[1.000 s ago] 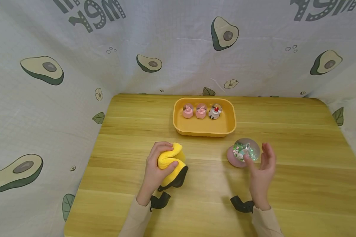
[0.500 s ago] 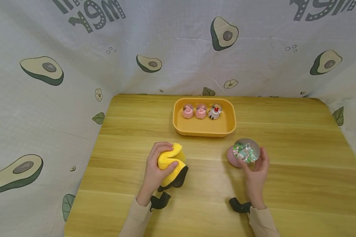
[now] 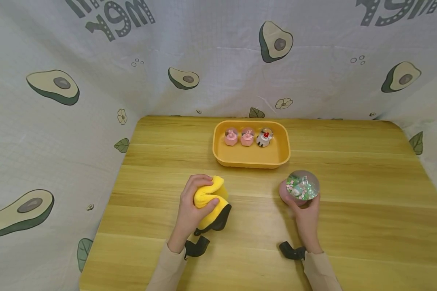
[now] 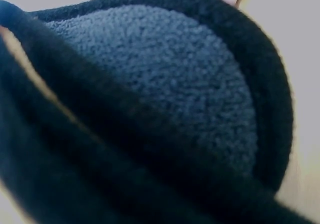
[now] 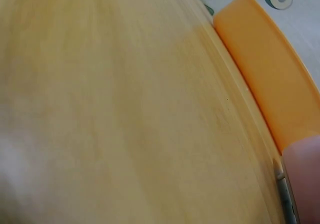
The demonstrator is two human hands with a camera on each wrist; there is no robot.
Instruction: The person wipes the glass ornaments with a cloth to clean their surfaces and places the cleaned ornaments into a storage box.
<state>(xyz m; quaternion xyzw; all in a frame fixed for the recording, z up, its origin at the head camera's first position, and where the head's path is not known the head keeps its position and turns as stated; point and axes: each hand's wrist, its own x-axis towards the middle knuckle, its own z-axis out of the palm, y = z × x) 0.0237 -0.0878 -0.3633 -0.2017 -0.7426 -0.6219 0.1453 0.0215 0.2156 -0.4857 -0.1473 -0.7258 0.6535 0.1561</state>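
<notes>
In slides the right hand (image 3: 307, 220), gripping the globe (image 3: 302, 185) by its pink base (image 3: 284, 193), while the left hand (image 3: 189, 208) keeps the yellow cloth (image 3: 207, 197) bunched in its grip.

Gripped with the curled left hand (image 3: 190, 205), held with the curved right hand (image 3: 307, 218), both forearms (image 3: 167, 266) extended forward.
</notes>
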